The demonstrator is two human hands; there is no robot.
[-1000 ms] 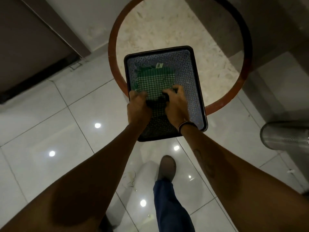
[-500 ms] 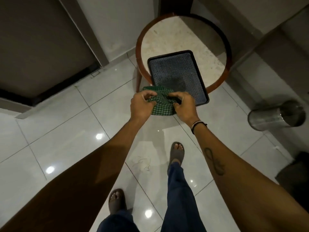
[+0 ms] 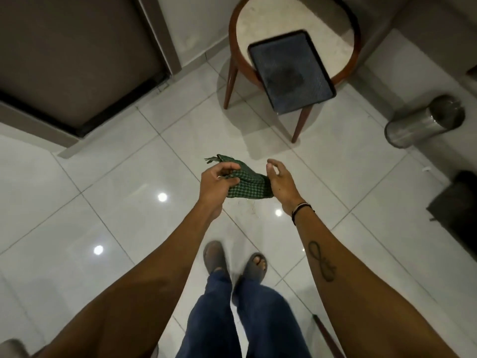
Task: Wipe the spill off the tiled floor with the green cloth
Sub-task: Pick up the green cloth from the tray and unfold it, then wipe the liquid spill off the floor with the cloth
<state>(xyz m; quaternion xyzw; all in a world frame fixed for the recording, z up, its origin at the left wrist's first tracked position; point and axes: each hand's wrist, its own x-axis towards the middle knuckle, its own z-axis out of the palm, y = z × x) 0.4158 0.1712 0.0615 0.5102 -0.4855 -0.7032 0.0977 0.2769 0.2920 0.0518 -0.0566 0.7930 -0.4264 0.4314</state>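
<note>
The green checked cloth (image 3: 245, 183) hangs in the air between my hands, above the white tiled floor (image 3: 124, 192). My left hand (image 3: 218, 183) grips its left end, with a frayed corner sticking up past the fingers. My right hand (image 3: 281, 184) touches the cloth's right end with the palm side, its thumb and fingers spread; its hold on the cloth cannot be made out. A small brownish spill (image 3: 251, 208) of thin streaks lies on the tile directly below the cloth, partly hidden by it.
A round wooden stool (image 3: 238, 34) stands ahead with a dark tray (image 3: 291, 71) overhanging its front edge. A steel bin (image 3: 423, 122) stands at the right, a dark box (image 3: 456, 205) behind it. A door (image 3: 77, 55) is at the left. My feet (image 3: 235, 259) are below.
Both hands lifted the cloth off the tray and drew it back toward me over the floor. I stepped away from the stool. My right hand's fingers have spread apart.
</note>
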